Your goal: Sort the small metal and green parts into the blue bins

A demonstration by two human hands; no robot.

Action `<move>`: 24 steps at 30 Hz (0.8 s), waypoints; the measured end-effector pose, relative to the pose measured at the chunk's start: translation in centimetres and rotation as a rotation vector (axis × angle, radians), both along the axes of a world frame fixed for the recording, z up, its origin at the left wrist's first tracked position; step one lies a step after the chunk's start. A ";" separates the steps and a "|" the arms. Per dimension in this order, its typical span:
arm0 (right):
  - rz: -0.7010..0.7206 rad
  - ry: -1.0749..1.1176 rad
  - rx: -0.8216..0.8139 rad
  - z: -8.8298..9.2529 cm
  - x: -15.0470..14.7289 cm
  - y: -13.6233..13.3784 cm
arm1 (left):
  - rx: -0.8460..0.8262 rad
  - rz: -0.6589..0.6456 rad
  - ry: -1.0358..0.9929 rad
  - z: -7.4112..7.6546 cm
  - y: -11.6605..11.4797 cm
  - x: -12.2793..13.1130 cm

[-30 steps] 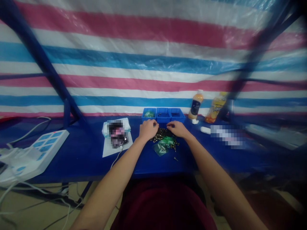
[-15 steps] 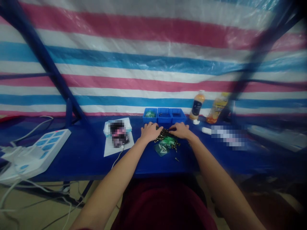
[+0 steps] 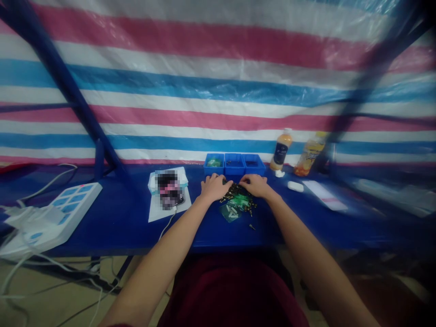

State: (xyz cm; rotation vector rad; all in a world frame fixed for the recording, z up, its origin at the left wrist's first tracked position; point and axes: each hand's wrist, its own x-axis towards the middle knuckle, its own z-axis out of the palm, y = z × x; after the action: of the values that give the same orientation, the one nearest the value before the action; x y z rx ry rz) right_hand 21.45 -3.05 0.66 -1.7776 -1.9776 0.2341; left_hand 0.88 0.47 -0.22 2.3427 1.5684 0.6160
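Head camera view: a heap of small brass-coloured fasteners [image 3: 235, 192] lies on a blue table [image 3: 238, 236], with a green-printed packet [image 3: 230, 212] at its near edge. The left hand [image 3: 214, 187] and right hand [image 3: 255, 185] rest at either side of the heap, fingers curled down; whether either pinches anything, I cannot tell. Just beyond stands a blue three-compartment tray [image 3: 235, 164]. To the right are two plastic bottles [image 3: 281, 150]; to the left, a pixelated phone [image 3: 169, 190] and a white power strip [image 3: 68, 209].
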 end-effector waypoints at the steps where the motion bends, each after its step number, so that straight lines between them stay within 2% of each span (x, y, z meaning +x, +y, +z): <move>1: -0.021 0.027 0.013 0.2 -0.1 -0.1 | -0.002 0.002 0.005 0.1 -0.1 0.0; 9: -0.060 0.228 0.128 0.7 -0.2 -0.1 | -0.039 0.024 0.124 1.0 -0.8 0.2; 13: -0.012 0.351 0.224 0.7 0.1 0.2 | -0.023 0.039 0.118 1.1 -1.0 0.3; 21: 0.104 0.601 0.261 1.2 -0.5 0.0 | 0.196 0.035 -0.058 1.7 -1.0 0.3; 24: 0.119 0.683 0.250 1.3 -0.7 -0.1 | 0.228 0.030 -0.128 1.8 -0.7 0.2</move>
State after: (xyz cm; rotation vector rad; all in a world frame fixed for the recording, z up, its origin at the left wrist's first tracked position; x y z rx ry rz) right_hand 20.71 -3.12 1.94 -1.2041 -1.5304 0.5280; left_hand 1.12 -0.20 1.54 2.3859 1.5503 0.9785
